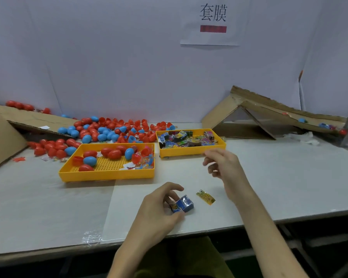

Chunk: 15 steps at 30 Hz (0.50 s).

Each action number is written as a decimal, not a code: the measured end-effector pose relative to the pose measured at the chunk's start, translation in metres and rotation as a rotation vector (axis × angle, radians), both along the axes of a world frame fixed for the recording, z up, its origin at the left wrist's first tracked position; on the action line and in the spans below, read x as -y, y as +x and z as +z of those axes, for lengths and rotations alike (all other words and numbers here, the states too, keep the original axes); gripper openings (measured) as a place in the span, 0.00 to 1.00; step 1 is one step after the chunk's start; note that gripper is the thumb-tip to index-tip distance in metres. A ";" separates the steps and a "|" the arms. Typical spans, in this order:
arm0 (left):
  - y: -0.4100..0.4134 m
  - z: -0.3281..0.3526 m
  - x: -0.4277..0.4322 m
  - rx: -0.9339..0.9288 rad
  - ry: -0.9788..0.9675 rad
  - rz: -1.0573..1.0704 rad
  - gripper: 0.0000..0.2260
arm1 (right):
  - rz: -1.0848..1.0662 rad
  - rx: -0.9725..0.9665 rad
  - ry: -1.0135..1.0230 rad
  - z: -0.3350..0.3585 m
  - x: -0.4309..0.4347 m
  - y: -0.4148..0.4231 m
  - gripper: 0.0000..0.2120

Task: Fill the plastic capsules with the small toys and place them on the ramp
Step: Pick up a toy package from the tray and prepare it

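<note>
1. Centrally, a blue packet [184, 203] is gripped by the left hand [159, 207] near the front edge of the tabletop [48, 207]. The fingers [175, 187] are curled over it and the thumb is pressed against its near side.
2. The right hand [223, 163] is held above the tabletop, just in front of the far tray [191, 150]. Its fingers [211, 157] are loosely curled and nothing is held in them.
3. A green packet [205, 197] is laid flat on the tabletop, just right of the blue packet and apart from both hands.
4. The far tray, yellow, is filled with assorted small toy packets.
5. The near tray [107, 175], yellow, is set to the left. Red and blue capsules and a few clear-wrapped toys are contained in it.
6. Loose capsules [109, 129], red and blue, are heaped behind both trays. Some are closed, others are open halves.
7. The ramp [269, 111], of cardboard, is sloped down to the right at the far right. A blue capsule [301, 120] is seen on it, blurred.
8. A cardboard sheet [18, 119] is leaned at the far left.
9. A paper sign [213, 19] is fixed to the wall.
</note>
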<state>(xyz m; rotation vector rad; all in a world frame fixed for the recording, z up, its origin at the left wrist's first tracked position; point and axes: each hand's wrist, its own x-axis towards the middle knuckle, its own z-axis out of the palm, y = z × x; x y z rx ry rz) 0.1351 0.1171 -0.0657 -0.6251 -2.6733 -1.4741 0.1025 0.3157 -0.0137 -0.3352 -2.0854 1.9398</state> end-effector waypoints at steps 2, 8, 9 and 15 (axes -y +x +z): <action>0.001 0.000 0.001 -0.018 0.019 0.004 0.22 | 0.065 -0.028 0.157 -0.017 0.017 0.021 0.03; 0.002 -0.001 -0.002 -0.053 0.088 0.049 0.21 | 0.132 0.007 0.490 -0.045 0.041 0.039 0.10; 0.002 -0.001 -0.003 -0.052 0.087 0.052 0.21 | 0.121 -0.011 0.495 -0.046 0.040 0.040 0.10; 0.004 0.000 -0.004 -0.041 0.098 0.060 0.20 | 0.141 -0.044 0.471 -0.048 0.037 0.041 0.10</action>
